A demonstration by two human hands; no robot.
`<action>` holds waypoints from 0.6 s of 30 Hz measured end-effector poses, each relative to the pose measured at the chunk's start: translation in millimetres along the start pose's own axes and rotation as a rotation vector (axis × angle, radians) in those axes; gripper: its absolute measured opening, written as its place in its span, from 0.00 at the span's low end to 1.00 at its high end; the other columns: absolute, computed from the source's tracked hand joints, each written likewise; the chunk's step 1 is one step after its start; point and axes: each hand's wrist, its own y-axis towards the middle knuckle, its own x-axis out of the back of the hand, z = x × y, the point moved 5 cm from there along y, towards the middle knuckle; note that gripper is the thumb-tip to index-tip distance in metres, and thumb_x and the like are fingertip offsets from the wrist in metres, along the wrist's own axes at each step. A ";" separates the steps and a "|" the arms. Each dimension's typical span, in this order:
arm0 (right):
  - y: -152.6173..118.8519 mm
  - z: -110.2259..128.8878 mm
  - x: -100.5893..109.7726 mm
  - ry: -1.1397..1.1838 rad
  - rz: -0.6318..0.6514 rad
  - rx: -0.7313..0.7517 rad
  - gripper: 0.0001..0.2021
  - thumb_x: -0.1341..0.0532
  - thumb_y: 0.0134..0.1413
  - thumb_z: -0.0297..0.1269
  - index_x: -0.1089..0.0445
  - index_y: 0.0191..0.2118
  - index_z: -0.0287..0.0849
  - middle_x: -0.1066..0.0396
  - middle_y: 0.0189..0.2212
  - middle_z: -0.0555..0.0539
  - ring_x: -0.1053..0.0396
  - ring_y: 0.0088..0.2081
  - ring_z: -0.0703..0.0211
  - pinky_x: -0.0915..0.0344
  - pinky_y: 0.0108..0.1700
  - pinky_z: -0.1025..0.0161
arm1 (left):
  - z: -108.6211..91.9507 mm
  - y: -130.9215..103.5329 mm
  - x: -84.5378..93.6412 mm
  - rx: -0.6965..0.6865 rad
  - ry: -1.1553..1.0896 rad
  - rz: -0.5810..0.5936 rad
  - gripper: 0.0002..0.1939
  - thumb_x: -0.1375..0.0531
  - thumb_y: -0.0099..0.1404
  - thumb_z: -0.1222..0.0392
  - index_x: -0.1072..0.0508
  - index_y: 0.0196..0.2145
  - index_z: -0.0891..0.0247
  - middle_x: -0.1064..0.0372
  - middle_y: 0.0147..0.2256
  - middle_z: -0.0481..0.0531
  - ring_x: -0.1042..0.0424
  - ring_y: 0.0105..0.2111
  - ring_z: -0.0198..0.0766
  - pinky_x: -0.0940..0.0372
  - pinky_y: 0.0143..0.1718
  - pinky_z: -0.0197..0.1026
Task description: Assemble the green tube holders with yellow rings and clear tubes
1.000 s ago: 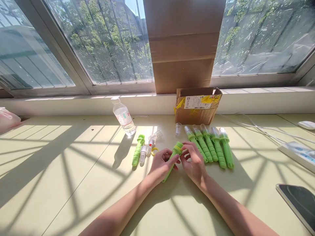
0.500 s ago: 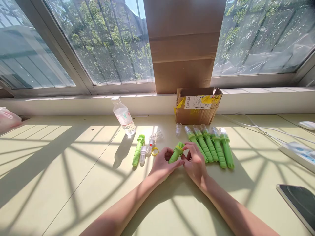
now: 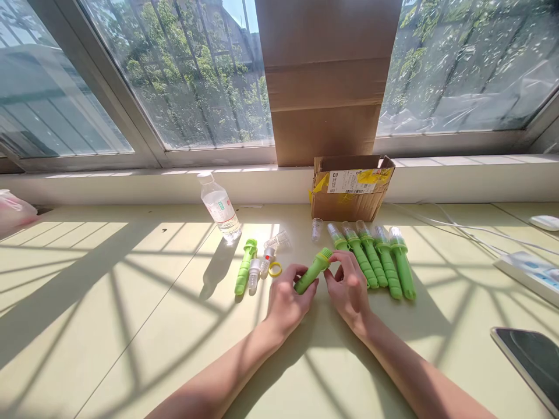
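My left hand (image 3: 287, 295) is wrapped round a green plastic flashlight-like tube (image 3: 311, 273), which tilts up to the right. A yellow ring sits below its threaded end. My right hand (image 3: 350, 288) is beside that end, its index fingertip at the ring and its thumb apart below. Left of my hands lie another green tube (image 3: 246, 267), two small clear bulb-like pieces with white collars (image 3: 254, 276), a loose yellow ring (image 3: 275, 269) and a clear ribbed cap (image 3: 278, 240). Several green tubes with clear caps (image 3: 379, 262) lie in a row behind my right hand.
A water bottle (image 3: 220, 209) stands at the back left. Near the sill is an open cardboard box (image 3: 349, 198), with a clear cap (image 3: 317, 229) in front. At the right are a power strip (image 3: 530, 273), white cables (image 3: 463, 224) and a phone (image 3: 530, 361).
The green tube has tilted further to the right, and more of its body shows. My left thumb has drawn back from the right fingers, which have parted slightly.
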 end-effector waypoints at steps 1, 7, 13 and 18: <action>0.1 -0.1 -0.4 -0.005 0.005 -0.001 0.06 0.45 0.55 0.29 0.36 0.38 0.46 0.29 0.39 0.46 0.41 0.20 0.65 0.41 0.24 0.64 | 0.9 -0.6 -0.1 0.002 -0.008 -0.001 0.10 0.37 0.61 0.54 0.27 0.38 0.60 0.26 0.32 0.50 0.30 0.29 0.38 0.38 0.29 0.39; 0.8 -1.6 -2.1 -0.025 0.019 0.006 0.05 0.46 0.57 0.30 0.37 0.39 0.45 0.29 0.38 0.46 0.42 0.20 0.64 0.38 0.25 0.63 | -1.9 0.4 1.3 0.023 -0.119 0.002 0.10 0.36 0.61 0.52 0.23 0.36 0.61 0.24 0.31 0.50 0.29 0.29 0.38 0.37 0.31 0.38; 1.0 -3.3 -2.8 -0.031 0.030 0.015 0.06 0.45 0.56 0.29 0.37 0.39 0.44 0.30 0.38 0.46 0.42 0.20 0.66 0.39 0.25 0.63 | -6.2 3.3 1.0 0.127 -0.195 0.059 0.13 0.36 0.60 0.50 0.23 0.34 0.63 0.27 0.27 0.49 0.30 0.27 0.36 0.39 0.27 0.36; 1.2 -4.0 -2.8 -0.040 0.029 0.003 0.05 0.45 0.55 0.30 0.37 0.38 0.44 0.31 0.37 0.46 0.42 0.20 0.65 0.40 0.24 0.64 | -6.2 2.7 -0.5 0.210 -0.304 0.082 0.15 0.34 0.58 0.48 0.24 0.34 0.63 0.30 0.24 0.46 0.33 0.21 0.33 0.41 0.22 0.35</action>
